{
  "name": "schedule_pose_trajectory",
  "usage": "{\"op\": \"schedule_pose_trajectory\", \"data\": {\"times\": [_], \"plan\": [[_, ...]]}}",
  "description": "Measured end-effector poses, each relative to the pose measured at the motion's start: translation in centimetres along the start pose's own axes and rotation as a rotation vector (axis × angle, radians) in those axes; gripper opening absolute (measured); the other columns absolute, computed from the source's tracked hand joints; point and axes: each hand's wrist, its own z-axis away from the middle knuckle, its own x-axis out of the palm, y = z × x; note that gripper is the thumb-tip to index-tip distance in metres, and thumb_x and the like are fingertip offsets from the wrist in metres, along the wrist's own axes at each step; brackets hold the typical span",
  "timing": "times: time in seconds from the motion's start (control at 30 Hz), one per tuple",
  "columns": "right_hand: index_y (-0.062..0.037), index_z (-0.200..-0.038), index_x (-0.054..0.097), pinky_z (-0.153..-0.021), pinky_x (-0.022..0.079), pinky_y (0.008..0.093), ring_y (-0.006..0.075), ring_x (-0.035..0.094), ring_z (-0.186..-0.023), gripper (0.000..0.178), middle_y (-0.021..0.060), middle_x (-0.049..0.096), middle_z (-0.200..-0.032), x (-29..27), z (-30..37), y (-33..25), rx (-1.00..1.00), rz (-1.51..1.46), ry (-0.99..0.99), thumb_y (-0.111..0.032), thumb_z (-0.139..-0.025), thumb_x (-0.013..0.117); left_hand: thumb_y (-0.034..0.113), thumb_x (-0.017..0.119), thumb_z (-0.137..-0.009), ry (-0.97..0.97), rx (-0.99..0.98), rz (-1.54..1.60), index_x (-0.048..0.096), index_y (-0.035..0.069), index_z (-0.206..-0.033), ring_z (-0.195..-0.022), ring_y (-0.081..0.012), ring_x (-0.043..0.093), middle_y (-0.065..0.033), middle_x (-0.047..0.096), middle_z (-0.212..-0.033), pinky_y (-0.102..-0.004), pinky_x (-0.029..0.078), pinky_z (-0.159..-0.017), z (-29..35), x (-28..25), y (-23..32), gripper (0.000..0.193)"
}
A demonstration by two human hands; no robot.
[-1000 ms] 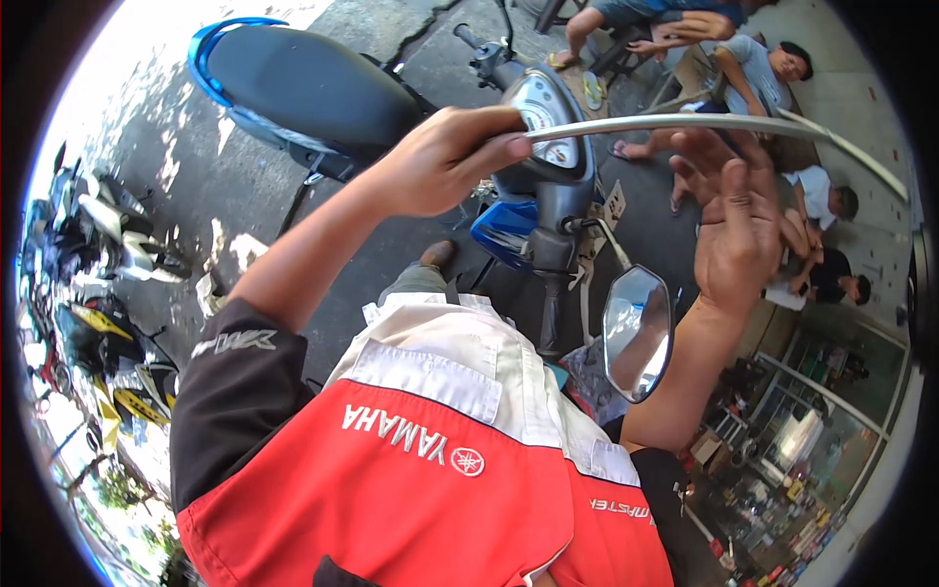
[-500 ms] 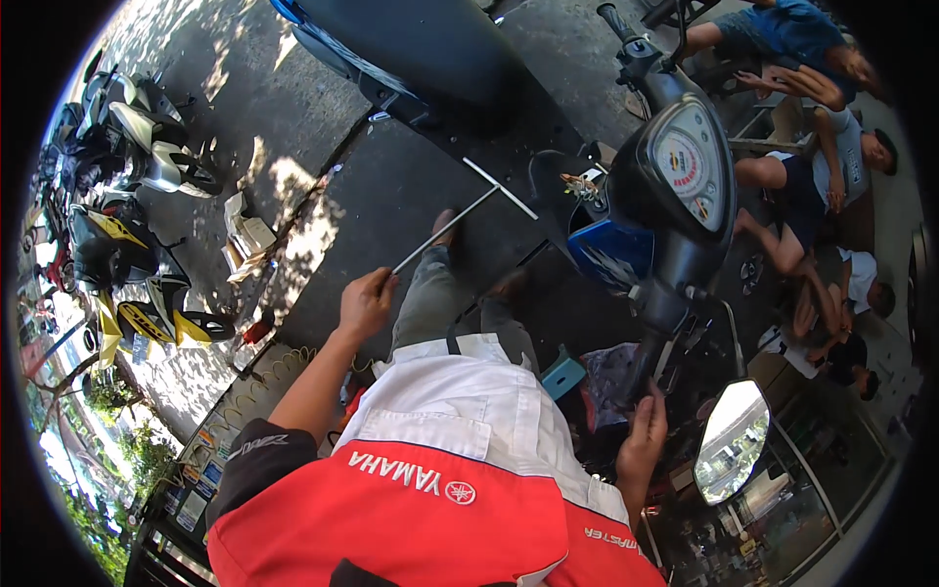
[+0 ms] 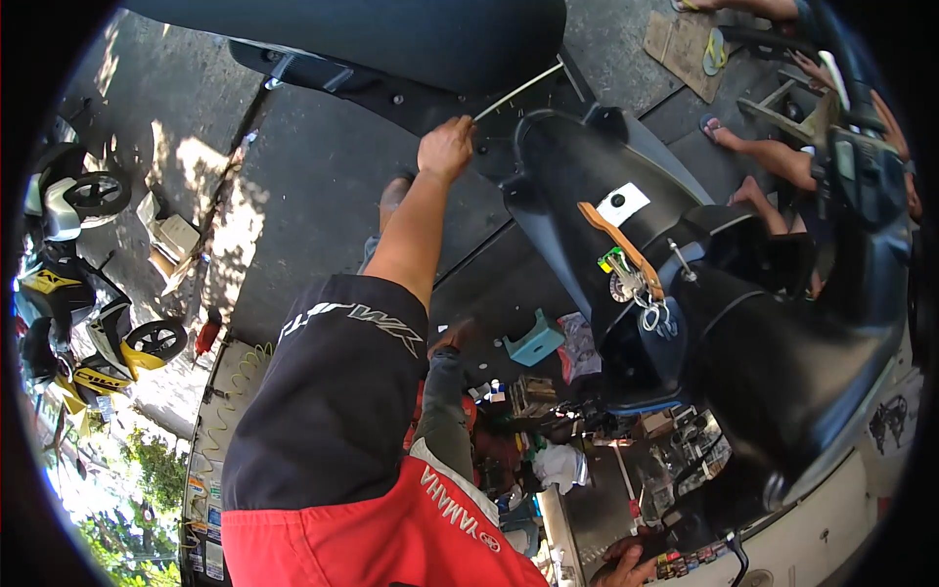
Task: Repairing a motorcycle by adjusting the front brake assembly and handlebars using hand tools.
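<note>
My left hand (image 3: 447, 147) is closed around the thin shaft of a T-handle wrench (image 3: 518, 92), held out over the scooter's footboard. The wrench's crossbar lies at the far end, by the footboard's edge. In front of me stands the scooter, with its black seat (image 3: 391, 39) at the upper left and its dark front inner panel (image 3: 606, 176) on the right. Keys with a brown strap (image 3: 626, 249) hang at that panel. At the lower edge, my right hand (image 3: 626, 567) is partly cut off, with its fingers curled at the dark handlebar grip (image 3: 675, 533).
A teal stool (image 3: 535, 339) stands below the scooter, beside cluttered tools and parts. On the left are parked motorcycles (image 3: 98, 333) and torn cardboard (image 3: 171, 240). Other people's legs (image 3: 763, 157) and a wooden stool (image 3: 787, 103) are at the upper right.
My left hand has moved forward and right with the T-handle wrench, over the footboard. The view has shifted down and closer to the scooter. My right hand sits lower in view.
</note>
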Motion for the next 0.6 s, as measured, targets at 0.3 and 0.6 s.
{"op": "schedule_pose_trajectory", "data": {"times": [0.3, 0.6], "plan": [[0.0038, -0.113, 0.057, -0.059, 0.044, 0.0338, 0.0168, 0.052, -0.068, 0.061, 0.008, 0.061, -0.084, 0.6, -0.3, -2.0, -0.044, 0.071, 0.1, -0.053, -0.094, 0.069, 0.027, 0.069, -0.088, -0.182, -0.109, -0.269, 0.053, 0.008, -0.141, -0.13, -0.0338, 0.052, -0.0145, 0.058, -0.133, -0.0483, 0.045, -0.105, -2.8, 0.6, -3.9, 0.059], [0.0006, -0.115, 0.06, -0.063, 0.051, 0.0338, 0.02, 0.066, -0.07, 0.047, 0.0114, 0.069, -0.088, 2.3, -1.5, -3.5, -0.23, -0.012, -0.023, -0.042, -0.097, 0.067, 0.015, 0.073, -0.084, -0.186, 0.245, -0.025, 0.046, 0.005, -0.145, -0.129, -0.0465, 0.05, -0.0254, 0.047, -0.141, -0.0478, 0.046, -0.106, 8.7, -15.7, 3.7, 0.067]]}}
